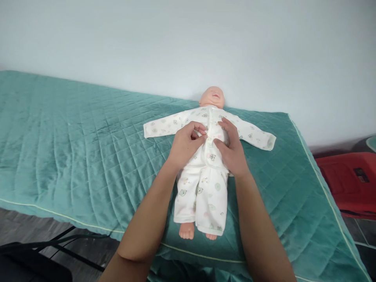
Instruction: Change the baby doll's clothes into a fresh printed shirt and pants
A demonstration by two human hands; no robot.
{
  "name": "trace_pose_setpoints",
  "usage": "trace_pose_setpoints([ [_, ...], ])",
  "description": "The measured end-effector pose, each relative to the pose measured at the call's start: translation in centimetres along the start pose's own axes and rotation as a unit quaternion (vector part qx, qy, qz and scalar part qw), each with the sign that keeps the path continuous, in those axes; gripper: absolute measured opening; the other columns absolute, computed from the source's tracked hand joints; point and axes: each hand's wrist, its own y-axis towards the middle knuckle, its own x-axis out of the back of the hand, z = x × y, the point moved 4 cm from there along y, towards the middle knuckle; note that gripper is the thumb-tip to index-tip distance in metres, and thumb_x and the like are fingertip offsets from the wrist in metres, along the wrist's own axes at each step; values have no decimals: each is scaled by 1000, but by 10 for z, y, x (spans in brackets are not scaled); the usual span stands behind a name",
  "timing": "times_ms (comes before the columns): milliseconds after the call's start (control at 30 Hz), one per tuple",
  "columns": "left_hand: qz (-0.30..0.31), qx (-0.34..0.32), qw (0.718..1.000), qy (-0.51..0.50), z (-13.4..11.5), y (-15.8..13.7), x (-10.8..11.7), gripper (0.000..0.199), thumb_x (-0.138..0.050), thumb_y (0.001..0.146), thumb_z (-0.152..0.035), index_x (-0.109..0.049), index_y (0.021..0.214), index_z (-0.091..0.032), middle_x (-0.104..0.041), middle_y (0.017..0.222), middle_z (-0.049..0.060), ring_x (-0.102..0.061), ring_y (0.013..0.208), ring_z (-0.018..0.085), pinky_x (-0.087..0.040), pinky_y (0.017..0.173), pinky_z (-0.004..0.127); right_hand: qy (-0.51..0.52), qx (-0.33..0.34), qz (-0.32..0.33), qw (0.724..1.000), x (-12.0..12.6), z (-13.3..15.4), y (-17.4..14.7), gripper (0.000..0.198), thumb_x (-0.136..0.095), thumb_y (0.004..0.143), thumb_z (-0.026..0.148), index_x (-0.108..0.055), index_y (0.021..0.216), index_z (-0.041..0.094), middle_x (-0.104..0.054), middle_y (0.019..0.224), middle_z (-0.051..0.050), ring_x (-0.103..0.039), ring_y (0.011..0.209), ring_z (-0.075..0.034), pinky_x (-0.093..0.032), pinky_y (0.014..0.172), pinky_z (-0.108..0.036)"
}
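A baby doll [212, 96] lies on its back, its head toward the wall and its feet toward me. It wears a white printed shirt [210, 154] with long sleeves spread out to both sides, and matching white trousers [212, 196] from which the feet stick out. At the middle of the chest, my left hand [186, 143] pinches the edge of the shirt's front opening between thumb and fingers. My right hand [233, 149] rests on the other side of the shirt front, thumb and fingers apart. Small fasteners along the opening are too small to make out clearly.
A green quilted cover [88, 152] with a pale piped edge lies under the doll. A white wall [132, 47] stands behind it. To the right is a red plastic chair [346, 180]. Black metal legs [79, 256] and a dark object show at the lower left.
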Motion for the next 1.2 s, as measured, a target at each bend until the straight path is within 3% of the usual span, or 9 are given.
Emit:
trace_pose_setpoints([
  [167,5,-9,1000,10,1,0,2,13,-61,85,-21,-65,97,-22,-66,87,-1,-54,68,11,-45,68,25,13,17,-13,1000,1,2,-1,41,-59,91,28,-56,132,34,-45,155,-2,-38,147,-23,-30,124,-52],
  [267,-30,-70,997,30,-2,0,4,11,-57,90,-22,-66,97,-22,-67,101,3,-60,85,14,-48,72,26,29,28,-37,999,2,4,-2,28,-57,94,32,-64,122,33,-51,150,-1,-43,144,-24,-36,121,-51],
  [367,-60,-157,983,77,-7,-2,5,17,-53,96,-25,-68,105,-23,-63,124,7,-58,117,19,-49,93,33,48,24,-43,998,2,5,-2,19,-60,94,34,-70,110,33,-55,147,-1,-45,142,-25,-39,118,-52],
  [433,-56,-197,972,118,-8,-2,3,21,-52,98,-27,-68,111,-24,-61,132,8,-52,129,21,-42,109,38,54,24,-41,997,2,6,-2,16,-61,94,36,-72,105,32,-56,146,0,-44,143,-25,-38,119,-52],
  [500,-43,-222,963,146,-8,-2,0,24,-51,100,-30,-68,116,-23,-60,136,9,-49,132,21,-35,117,41,51,28,-37,998,2,7,-1,15,-62,94,37,-74,100,31,-59,144,0,-44,144,-25,-35,121,-53],
  [733,-22,-242,948,206,3,5,-6,32,-47,102,-35,-71,120,-26,-57,143,6,-40,141,23,-33,121,46,58,24,-30,998,4,5,0,20,-60,96,37,-75,90,26,-62,142,-1,-44,145,-23,-30,124,-50],
  [900,-20,-244,942,229,8,10,-5,34,-45,102,-37,-70,124,-29,-55,146,5,-36,145,24,-31,122,50,77,21,-37,996,2,3,0,27,-57,98,41,-68,118,27,-54,150,-4,-41,147,-22,-33,123,-48],
  [1000,-1,-251,941,227,11,14,-4,37,-44,102,-40,-67,129,-28,-50,153,5,-32,149,25,-29,124,50,4,37,-7,999,-4,2,1,41,-54,99,43,-58,136,28,-43,159,-4,-32,152,-21,-27,126,-49],
  [1200,14,-229,963,143,30,26,-3,46,-40,103,-46,-60,138,-24,-48,156,8,-30,152,22,-24,127,48,-111,53,16,992,-12,-4,0,55,-49,99,44,-44,150,23,-30,165,-9,-21,156,-23,-21,127,-51],
])
